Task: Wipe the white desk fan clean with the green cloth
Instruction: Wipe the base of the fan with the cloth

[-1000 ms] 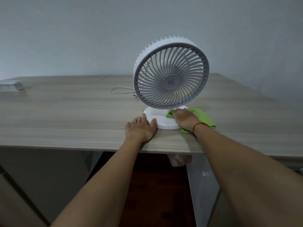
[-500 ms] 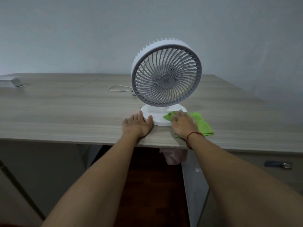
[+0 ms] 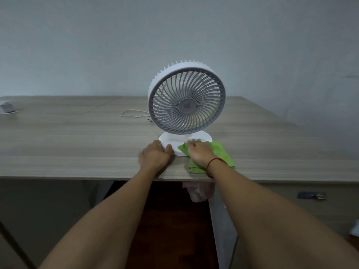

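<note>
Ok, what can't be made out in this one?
Head view only:
- cord end: hidden behind the fan.
- base under the cloth and right hand: covered.
- small object at the table far left: cut by the frame edge, blurred.
- left hand fingers: blurred.

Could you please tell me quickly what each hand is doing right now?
Left hand: open, resting against the white desk fan's round base.
Right hand: gripping the folded green cloth on that base.
</note>
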A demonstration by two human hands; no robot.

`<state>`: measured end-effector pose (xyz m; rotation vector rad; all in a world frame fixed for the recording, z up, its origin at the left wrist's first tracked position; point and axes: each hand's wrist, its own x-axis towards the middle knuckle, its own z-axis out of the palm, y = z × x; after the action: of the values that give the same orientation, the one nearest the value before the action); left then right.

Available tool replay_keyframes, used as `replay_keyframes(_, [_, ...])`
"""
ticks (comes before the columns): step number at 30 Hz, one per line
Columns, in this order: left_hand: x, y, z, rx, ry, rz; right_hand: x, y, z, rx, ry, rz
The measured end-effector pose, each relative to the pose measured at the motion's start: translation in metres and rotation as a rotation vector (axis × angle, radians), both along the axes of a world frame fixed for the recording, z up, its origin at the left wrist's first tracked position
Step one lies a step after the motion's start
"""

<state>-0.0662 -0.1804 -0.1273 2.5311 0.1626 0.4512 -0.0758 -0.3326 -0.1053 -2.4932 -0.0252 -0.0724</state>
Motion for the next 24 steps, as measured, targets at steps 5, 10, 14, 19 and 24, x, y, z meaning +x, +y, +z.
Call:
replay_keyframes(5, [-0.018, -0.029, 0.009, -0.187, -0.066, -0.105, -0.013, -0.06, 0.019, 0.189, -0.18, -0.411])
replay_keyframes(10, [-0.012, -0.051, 0.013, -0.22, 0.174, -0.176, -0.024, -0.08, 0.01, 0.09, 0.088, -0.457])
replay_keyframes(14, [-0.006, -0.052, 0.016, -0.2, 0.256, -0.202, -0.018, -0.072, 0.017, 0.128, 0.099, -0.293])
replay_keyframes(19, [-0.009, -0.047, 0.018, -0.279, 0.282, -0.192, -0.013, -0.055, 0.028, 0.674, 0.106, -0.182])
replay_keyframes(24, [-0.027, -0.04, 0.029, -0.665, 0.231, -0.163, -0.043, -0.038, 0.032, 1.012, 0.148, -0.167])
